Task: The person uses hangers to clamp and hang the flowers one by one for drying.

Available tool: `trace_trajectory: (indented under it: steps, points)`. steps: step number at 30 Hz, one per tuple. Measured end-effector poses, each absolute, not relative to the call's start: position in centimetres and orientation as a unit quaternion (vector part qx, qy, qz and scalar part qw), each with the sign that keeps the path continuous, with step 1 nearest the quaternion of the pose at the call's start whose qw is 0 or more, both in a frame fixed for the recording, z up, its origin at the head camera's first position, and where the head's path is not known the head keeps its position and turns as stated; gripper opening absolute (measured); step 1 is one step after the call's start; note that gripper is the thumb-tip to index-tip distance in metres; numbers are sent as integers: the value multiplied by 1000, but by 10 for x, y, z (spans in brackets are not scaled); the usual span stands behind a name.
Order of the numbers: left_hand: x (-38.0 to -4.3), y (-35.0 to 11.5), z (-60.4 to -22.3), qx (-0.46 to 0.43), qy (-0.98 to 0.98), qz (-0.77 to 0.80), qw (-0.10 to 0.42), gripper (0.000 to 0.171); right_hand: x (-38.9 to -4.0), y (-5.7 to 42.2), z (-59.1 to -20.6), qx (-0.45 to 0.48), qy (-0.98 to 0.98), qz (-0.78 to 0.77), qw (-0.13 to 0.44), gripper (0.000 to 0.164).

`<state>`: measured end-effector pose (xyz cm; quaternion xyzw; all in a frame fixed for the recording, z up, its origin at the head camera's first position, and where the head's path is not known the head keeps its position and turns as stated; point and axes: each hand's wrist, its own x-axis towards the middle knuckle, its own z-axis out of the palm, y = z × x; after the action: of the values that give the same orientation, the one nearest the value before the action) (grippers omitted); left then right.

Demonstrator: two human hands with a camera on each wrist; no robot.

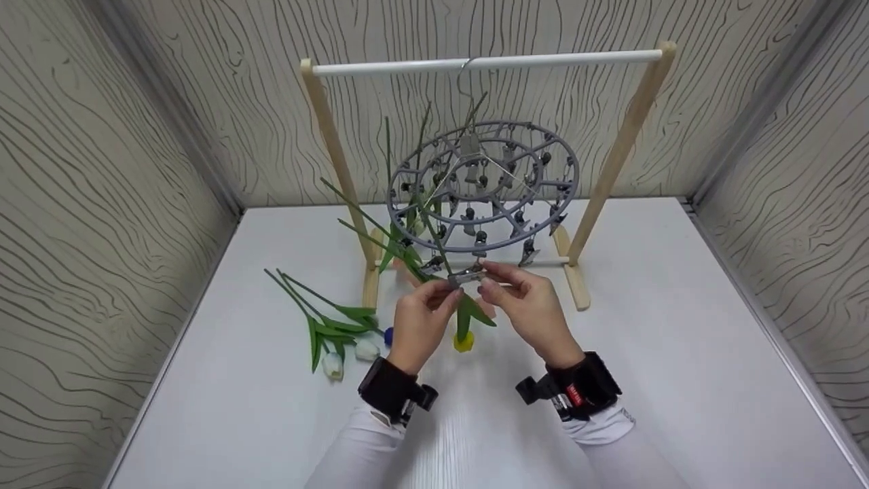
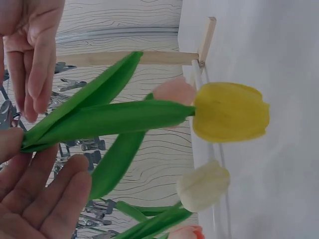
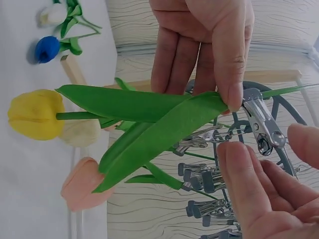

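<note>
A yellow tulip [image 1: 464,341] hangs head down, its green leaves [image 3: 144,129] spread above the bloom. My left hand [image 1: 422,319] pinches its stem where the leaves begin, thumb in front. Just above that pinch, a grey clip with metal handles [image 3: 264,122] is clamped across the stem. My right hand [image 1: 533,309] is beside the clip, thumb and fingers spread either side of its handles with a gap showing in the right wrist view. The clip belongs to a round grey hanger [image 1: 483,183] with many clips.
The hanger hooks over the white rod [image 1: 489,62] of a wooden stand [image 1: 628,142]. Other tulips hang from it, including a pink one [image 3: 84,184] and a cream one [image 2: 203,186]. White tulips [image 1: 333,365] and a blue tulip [image 3: 46,49] lie on the table at left.
</note>
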<state>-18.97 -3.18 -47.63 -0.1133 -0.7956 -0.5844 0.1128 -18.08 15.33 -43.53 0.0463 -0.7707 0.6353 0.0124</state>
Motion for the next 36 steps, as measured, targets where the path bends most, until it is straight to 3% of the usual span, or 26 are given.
trace_trajectory:
  steps: [10, 20, 28, 36]
  points:
    - [-200, -36, -485, -99, -804, -574, 116, 16, -177, 159, -440, 60, -856, 511, 50, 41]
    - [-197, -50, -496, -99, -804, -572, 129, 30, -170, 179, -464, 89, -916, 383, 79, 39]
    - [-184, -89, -508, -78, -815, -561, 122, 24, -153, 202, -475, 86, -932, 338, 103, 43]
    - [-174, -143, -527, -1, -840, -525, 135, 18, -135, 223, -495, 55, -947, 306, 83, 46]
